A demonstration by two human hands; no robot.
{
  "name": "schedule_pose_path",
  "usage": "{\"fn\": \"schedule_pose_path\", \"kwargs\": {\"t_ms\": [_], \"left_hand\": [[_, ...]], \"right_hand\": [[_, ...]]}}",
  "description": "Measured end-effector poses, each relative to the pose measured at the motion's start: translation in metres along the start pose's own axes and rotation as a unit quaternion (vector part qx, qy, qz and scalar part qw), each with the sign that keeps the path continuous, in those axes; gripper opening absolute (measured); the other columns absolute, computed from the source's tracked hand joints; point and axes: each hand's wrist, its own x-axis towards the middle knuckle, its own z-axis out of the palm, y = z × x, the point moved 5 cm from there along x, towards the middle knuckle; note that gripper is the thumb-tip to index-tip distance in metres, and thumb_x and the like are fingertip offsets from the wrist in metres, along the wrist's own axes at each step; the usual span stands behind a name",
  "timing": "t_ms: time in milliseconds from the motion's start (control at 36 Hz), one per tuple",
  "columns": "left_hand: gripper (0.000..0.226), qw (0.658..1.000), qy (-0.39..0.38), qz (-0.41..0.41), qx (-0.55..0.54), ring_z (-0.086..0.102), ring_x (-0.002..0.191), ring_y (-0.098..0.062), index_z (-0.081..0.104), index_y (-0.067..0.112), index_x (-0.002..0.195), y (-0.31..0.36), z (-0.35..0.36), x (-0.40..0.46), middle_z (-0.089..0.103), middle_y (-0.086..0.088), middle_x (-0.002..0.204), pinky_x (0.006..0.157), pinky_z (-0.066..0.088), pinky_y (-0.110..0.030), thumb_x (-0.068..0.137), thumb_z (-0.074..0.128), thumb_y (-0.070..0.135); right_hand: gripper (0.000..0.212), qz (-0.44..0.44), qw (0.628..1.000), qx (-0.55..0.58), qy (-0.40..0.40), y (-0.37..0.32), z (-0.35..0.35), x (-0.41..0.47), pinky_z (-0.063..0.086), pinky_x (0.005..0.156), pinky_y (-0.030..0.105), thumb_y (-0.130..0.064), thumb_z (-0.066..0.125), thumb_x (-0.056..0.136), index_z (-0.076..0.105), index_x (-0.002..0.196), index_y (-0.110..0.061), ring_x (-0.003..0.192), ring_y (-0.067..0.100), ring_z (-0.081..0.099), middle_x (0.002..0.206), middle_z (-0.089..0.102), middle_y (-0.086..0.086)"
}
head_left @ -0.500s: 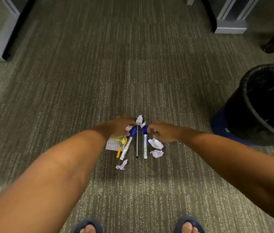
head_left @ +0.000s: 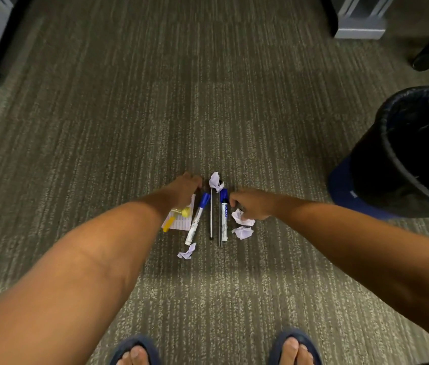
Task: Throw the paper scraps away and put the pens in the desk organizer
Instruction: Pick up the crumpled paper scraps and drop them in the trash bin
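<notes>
Both curled hands, left hand [head_left: 185, 189] and right hand [head_left: 251, 204], have barely shifted over the pens [head_left: 224, 216], whose label print is unreadable, grip unclear.

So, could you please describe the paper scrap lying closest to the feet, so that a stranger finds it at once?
Start at the black trash bin on the right, then look left across the carpet to the cluster of pens between the two hands. The paper scrap lies at the cluster's near edge, just below the tip of the tilted blue-capped marker. Unlike the other scraps, it lies clear of both hands, nearest the sandals.

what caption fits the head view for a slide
Both hands reach down to pens and paper scraps on carpet beside a bin.
</notes>
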Motion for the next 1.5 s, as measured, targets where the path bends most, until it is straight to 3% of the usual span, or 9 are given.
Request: {"fn": "schedule_pose_path", "kwargs": {"t_ms": [222, 472, 833, 972, 1056, 1139, 1222, 1361, 1500], "left_hand": [[0.038, 0.997, 0.068, -0.038, -0.017, 0.062, 0.111, -0.036, 0.062, 0.008, 0.121, -0.007, -0.016, -0.006, 0.063, -0.021, 0.122, 0.092, 0.048, -0.036, 0.089, 0.046, -0.005], [0.031, 0.989, 0.133, -0.051, -0.042, 0.066, 0.09, -0.033, 0.068, 0.017, 0.083, -0.014, -0.041, -0.025, 0.066, -0.014, 0.103, 0.074, 0.049, -0.033, 0.079, 0.045, -0.004], [0.021, 0.996, -0.007, 0.083, 0.036, 0.058, 0.069, -0.014, 0.054, 0.028, 0.077, 0.008, -0.006, -0.06, 0.062, 0.007, 0.076, 0.06, 0.04, -0.026, 0.082, 0.056, 0.048], [0.04, 0.982, -0.124, 0.114, 0.079, 0.047, 0.059, -0.007, 0.046, 0.03, 0.069, 0.025, 0.029, -0.072, 0.054, 0.01, 0.067, 0.05, 0.032, -0.026, 0.071, 0.07, 0.061], [0.044, 0.956, -0.141, 0.147, 0.209, 0.057, 0.066, -0.012, 0.055, 0.027, 0.077, 0.028, 0.039, -0.078, 0.061, 0.008, 0.075, 0.052, 0.036, -0.025, 0.067, 0.068, 0.069], [0.052, 0.932, -0.156, 0.17, 0.279, 0.062, 0.071, -0.018, 0.065, 0.023, 0.087, 0.027, 0.046, -0.08, 0.068, 0.003, 0.083, 0.061, 0.048, -0.029, 0.067, 0.068, 0.07], [0.05, 0.932, -0.143, 0.173, 0.283, 0.062, 0.075, -0.021, 0.065, 0.022, 0.093, 0.025, 0.05, -0.082, 0.069, 0.0, 0.09, 0.065, 0.051, -0.032, 0.069, 0.07, 0.065], [0.04, 0.945, -0.11, 0.172, 0.255, 0.058, 0.079, -0.022, 0.06, 0.028, 0.094, 0.026, 0.053, -0.083, 0.067, -0.001, 0.094, 0.062, 0.038, -0.031, 0.073, 0.069, 0.061], [0.031, 0.949, -0.091, 0.186, 0.239, 0.047, 0.071, -0.019, 0.053, 0.028, 0.095, 0.036, 0.058, -0.084, 0.054, 0.003, 0.078, 0.064, 0.037, -0.031, 0.081, 0.062, 0.054]], "right_hand": [[0.018, 0.028, 0.999, -0.031, -0.008, -0.003, 0.001, -0.01, 0.053, 0.085, 0.048, -0.011, 0.055, 0.093, 0.066, 0.103, -0.002, 0.095, 0.035, 0.063, 0.104, 0.067, 0.019], [0.029, 0.07, 0.995, -0.037, 0.056, 0.002, -0.021, -0.024, 0.048, 0.066, 0.034, -0.032, 0.055, 0.091, 0.065, 0.09, -0.005, 0.08, 0.03, 0.063, 0.088, 0.067, 0.015], [0.014, 0.081, 0.993, 0.066, 0.054, 0.004, -0.026, -0.029, 0.044, 0.036, 0.02, -0.002, 0.044, 0.092, 0.047, 0.087, -0.015, 0.049, 0.014, 0.064, 0.085, 0.056, 0.01], [0.033, 0.064, 0.996, -0.001, 0.062, 0.003, -0.025, -0.03, 0.037, 0.06, 0.025, 0.009, 0.043, 0.087, 0.046, 0.115, -0.009, 0.086, 0.021, 0.046, 0.099, 0.044, 0.006], [0.022, 0.051, 0.998, -0.037, 0.028, 0.003, -0.015, -0.029, 0.036, 0.068, 0.028, 0.006, 0.041, 0.09, 0.049, 0.104, -0.01, 0.091, 0.023, 0.044, 0.099, 0.041, 0.007], [0.011, 0.066, 0.997, -0.042, -0.007, 0.003, -0.005, -0.029, 0.041, 0.067, 0.031, -0.006, 0.042, 0.094, 0.049, 0.101, -0.008, 0.091, 0.03, 0.054, 0.102, 0.047, 0.008], [0.04, 0.092, 0.994, -0.034, -0.049, 0.002, 0.007, -0.027, 0.044, 0.081, 0.038, -0.027, 0.043, 0.092, 0.043, 0.128, -0.009, 0.114, 0.035, 0.052, 0.132, 0.042, 0.014], [0.063, 0.063, 0.994, -0.078, -0.044, -0.006, 0.019, -0.025, 0.047, 0.074, 0.036, -0.063, 0.061, 0.081, 0.045, 0.123, -0.019, 0.094, 0.024, 0.054, 0.129, 0.047, 0.01], [0.068, 0.04, 0.994, -0.079, -0.071, -0.015, 0.025, -0.029, 0.043, 0.074, 0.034, -0.055, 0.071, 0.08, 0.041, 0.129, -0.017, 0.093, 0.02, 0.052, 0.124, 0.058, 0.005]]}}
